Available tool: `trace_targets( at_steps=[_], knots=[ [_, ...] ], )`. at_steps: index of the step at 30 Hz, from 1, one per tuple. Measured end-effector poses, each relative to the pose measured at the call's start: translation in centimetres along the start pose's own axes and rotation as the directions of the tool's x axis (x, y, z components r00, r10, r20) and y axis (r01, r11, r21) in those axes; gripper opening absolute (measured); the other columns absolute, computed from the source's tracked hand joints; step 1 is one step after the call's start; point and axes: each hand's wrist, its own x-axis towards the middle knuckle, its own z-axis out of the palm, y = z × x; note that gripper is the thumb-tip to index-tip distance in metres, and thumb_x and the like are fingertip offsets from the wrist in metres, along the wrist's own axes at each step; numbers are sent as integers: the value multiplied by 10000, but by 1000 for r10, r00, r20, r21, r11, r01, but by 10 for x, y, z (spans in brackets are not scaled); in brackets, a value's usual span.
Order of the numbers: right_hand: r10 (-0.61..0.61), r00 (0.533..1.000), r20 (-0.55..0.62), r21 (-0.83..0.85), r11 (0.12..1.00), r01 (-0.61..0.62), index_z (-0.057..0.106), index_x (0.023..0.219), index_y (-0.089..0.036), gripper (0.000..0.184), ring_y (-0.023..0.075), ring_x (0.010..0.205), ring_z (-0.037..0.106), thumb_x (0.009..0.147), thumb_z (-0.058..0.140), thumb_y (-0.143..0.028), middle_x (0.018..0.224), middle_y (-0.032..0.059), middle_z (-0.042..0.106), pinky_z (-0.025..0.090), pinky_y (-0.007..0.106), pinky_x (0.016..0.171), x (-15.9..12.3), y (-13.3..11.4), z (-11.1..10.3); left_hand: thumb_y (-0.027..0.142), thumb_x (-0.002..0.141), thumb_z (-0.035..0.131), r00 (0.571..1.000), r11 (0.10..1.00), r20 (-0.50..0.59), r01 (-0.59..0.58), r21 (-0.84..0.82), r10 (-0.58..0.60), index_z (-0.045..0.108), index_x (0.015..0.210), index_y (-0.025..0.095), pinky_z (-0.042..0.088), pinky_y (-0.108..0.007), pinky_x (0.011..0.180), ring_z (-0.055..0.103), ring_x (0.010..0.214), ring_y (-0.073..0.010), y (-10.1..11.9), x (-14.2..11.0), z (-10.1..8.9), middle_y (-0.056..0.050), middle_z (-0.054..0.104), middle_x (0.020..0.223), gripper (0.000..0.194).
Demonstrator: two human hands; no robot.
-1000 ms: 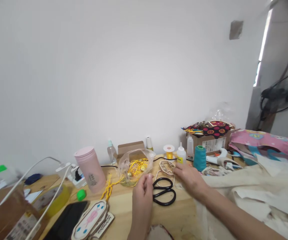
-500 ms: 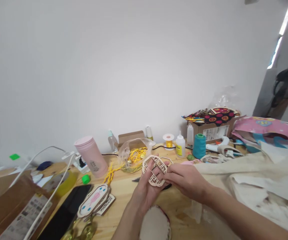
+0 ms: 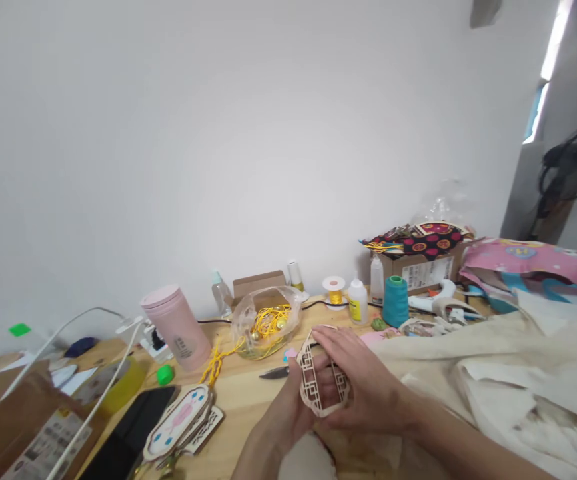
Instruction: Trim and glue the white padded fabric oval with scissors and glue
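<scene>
A pale wooden lattice plaque (image 3: 309, 381) with a scalloped rim and cut-out middle is held between both hands over the table. My left hand (image 3: 284, 415) supports its left side, thumb along the rim and fingers behind, showing through the openings. Across its top and right edge, my right hand (image 3: 368, 377) wraps with fingers over the upper rim and thumb near the bottom. Beneath the hands lies a white rounded piece (image 3: 305, 460), partly hidden by my wrists. A dark pointed blade (image 3: 273, 373) lies just left of the plaque, its other end hidden.
Left: pink tumbler (image 3: 181, 330), green cap (image 3: 165, 375), dark phone (image 3: 131, 427), decorated wooden charms (image 3: 178, 423) and cardboard box (image 3: 38, 413). Behind: plastic bag of yellow cord (image 3: 268, 320), yellow thread spool (image 3: 335, 293), glue bottle (image 3: 357, 303), teal thread cone (image 3: 395, 301). Right: cream cloth (image 3: 493, 340).
The plaque has come lower and turned. My right hand has shifted from pinching at its right edge to wrapping over its top and right side. The camera view has also shifted slightly.
</scene>
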Motion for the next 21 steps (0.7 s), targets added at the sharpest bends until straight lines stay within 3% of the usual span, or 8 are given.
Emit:
trace_targets(
  at_steps=[2, 5, 8, 12, 15, 18, 21],
  knots=[
    [77, 997, -19, 6, 997, -77, 291, 1296, -100, 911, 292, 1185, 343, 564, 651, -504, 1277, 176, 407, 264, 422, 988, 1, 3, 2, 686, 647, 394, 1000, 1000, -26, 3, 26, -3, 599, 1047, 165, 399, -418, 829, 593, 904, -259, 1, 1, -1, -128, 668, 913, 688],
    [264, 960, -94, -13, 964, -267, 346, 1265, -111, 799, 282, 1156, 381, 588, 646, -413, 1252, 163, 433, 318, 410, 959, -1, 16, 4, 583, 680, 500, 971, 993, -230, -37, 113, 63, 614, 1001, 124, 441, -389, 771, 617, 841, -251, 7, 2, -3, -160, 661, 937, 571],
    [446, 891, -80, -48, 891, -450, 365, 1260, -127, 788, 288, 1146, 395, 580, 650, -405, 1247, 153, 445, 329, 423, 952, -4, 32, 7, 473, 701, 566, 861, 973, -471, -107, 204, 193, 632, 920, 117, 474, -307, 698, 634, 762, -197, 15, 4, -11, -138, 678, 891, 424],
    [513, 858, 36, -83, 857, -509, 364, 1266, -94, 846, 309, 1188, 347, 571, 650, -484, 1280, 174, 415, 279, 447, 983, -6, 42, 9, 414, 692, 605, 694, 935, -630, -216, 280, 349, 637, 805, 136, 476, -219, 641, 619, 637, -111, 22, 5, -24, -39, 685, 722, 302],
    [434, 899, 57, -60, 900, -431, 329, 1290, -100, 909, 295, 1246, 253, 551, 666, -508, 1357, 174, 308, 231, 431, 1013, -3, 32, 5, 429, 680, 607, 616, 909, -668, -276, 313, 417, 635, 771, 138, 476, -220, 616, 596, 572, -96, 24, 4, -27, -3, 657, 638, 307],
    [130, 979, 158, 41, 990, -138, 338, 1287, -115, 939, 277, 1253, 241, 519, 682, -533, 1361, 154, 312, 182, 397, 1036, -2, 8, 1, 433, 667, 616, 595, 891, -663, -313, 330, 455, 635, 746, 132, 463, -213, 577, 571, 530, -88, 24, 2, -23, 4, 635, 599, 311],
    [-156, 934, 321, 227, 970, 85, 337, 1292, -150, 905, 270, 1239, 278, 543, 665, -538, 1318, 128, 395, 126, 390, 1045, -6, -16, 4, 437, 665, 613, 598, 879, -644, -327, 348, 477, 639, 745, 130, 447, -207, 574, 559, 531, -85, 24, 2, -19, 4, 626, 594, 318]
  ],
)
